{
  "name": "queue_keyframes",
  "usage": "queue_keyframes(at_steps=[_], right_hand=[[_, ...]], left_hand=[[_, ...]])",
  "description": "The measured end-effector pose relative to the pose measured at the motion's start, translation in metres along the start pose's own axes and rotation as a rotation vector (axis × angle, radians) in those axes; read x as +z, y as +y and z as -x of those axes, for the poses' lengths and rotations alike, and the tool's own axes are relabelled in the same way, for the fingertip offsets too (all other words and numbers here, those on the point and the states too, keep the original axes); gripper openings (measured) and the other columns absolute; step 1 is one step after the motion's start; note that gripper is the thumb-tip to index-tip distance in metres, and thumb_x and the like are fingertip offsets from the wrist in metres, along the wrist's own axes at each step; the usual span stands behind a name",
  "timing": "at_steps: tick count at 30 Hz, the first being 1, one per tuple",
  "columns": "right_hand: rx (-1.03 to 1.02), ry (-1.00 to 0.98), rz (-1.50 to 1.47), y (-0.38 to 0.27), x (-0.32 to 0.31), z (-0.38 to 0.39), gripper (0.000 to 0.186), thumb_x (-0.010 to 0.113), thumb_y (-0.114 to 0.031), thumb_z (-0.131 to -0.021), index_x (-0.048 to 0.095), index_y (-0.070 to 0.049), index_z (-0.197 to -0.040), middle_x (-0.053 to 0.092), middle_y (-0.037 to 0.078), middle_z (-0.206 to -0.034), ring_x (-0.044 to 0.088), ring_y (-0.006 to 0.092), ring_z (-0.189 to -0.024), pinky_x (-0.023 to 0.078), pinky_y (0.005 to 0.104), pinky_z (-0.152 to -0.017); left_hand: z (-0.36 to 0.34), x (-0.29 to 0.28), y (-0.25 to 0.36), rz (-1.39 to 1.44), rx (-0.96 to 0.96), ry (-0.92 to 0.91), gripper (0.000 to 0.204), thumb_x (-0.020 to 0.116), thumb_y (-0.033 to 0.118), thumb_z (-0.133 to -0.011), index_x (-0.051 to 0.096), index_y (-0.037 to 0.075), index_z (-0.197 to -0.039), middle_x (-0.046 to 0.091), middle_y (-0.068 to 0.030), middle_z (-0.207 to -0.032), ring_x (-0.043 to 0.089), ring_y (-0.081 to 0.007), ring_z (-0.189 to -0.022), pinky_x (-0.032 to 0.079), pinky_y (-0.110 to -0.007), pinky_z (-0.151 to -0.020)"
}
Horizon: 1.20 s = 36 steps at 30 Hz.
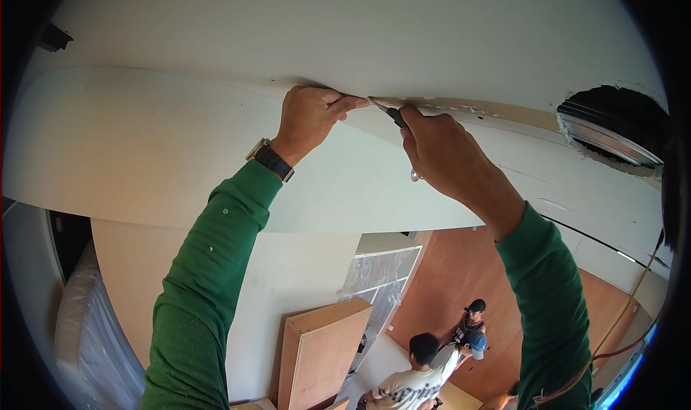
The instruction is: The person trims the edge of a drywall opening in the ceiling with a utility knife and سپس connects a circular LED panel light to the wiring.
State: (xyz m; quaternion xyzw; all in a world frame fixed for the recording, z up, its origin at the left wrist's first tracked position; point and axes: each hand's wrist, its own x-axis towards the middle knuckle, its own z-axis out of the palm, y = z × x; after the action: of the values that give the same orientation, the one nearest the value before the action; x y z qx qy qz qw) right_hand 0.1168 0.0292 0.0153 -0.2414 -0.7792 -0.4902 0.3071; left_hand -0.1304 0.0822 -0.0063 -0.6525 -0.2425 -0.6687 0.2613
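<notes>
My right hand (pixel 448 151) is wrapped round a utility knife (pixel 394 115) with a dark handle. The blade points up and left, its tip at the joint between the pale ceiling board (pixel 374 35) and the curved white panel (pixel 194 151) below it. Close to that tip, my left hand (pixel 311 118) is closed, thumb and forefinger pinched together at the joint. What they grip, if anything, is too small to make out. To the right of the blade runs a rough tan strip (pixel 497 110) with ragged white edges.
A ragged round hole (pixel 612 125) opens in the ceiling at right, with cables (pixel 622 316) hanging near it. Far below are several people (pixel 425 370), a wooden box (pixel 324 352), plastic-wrapped shelving (pixel 378 273) and a plastic-covered mattress-like slab (pixel 97 331).
</notes>
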Motion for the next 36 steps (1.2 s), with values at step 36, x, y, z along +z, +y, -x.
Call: queue_keyframes(at_steps=[36], right_hand=[[0.018, 0.068, 0.302, -0.024, 0.012, -0.002, 0.029, 0.063, -0.009, -0.092, 0.062, 0.003, -0.118, 0.065, 0.011, -0.069, 0.07, 0.0203, -0.054, 0.056, 0.0313, -0.045]], left_hand=[[-0.001, -0.005, -0.007, -0.226, 0.059, 0.035, 0.03, 0.081, 0.035, -0.088, 0.08, 0.007, -0.078, 0.063, -0.0043, -0.056, 0.052, -0.0137, -0.046, 0.04, -0.029, -0.048]])
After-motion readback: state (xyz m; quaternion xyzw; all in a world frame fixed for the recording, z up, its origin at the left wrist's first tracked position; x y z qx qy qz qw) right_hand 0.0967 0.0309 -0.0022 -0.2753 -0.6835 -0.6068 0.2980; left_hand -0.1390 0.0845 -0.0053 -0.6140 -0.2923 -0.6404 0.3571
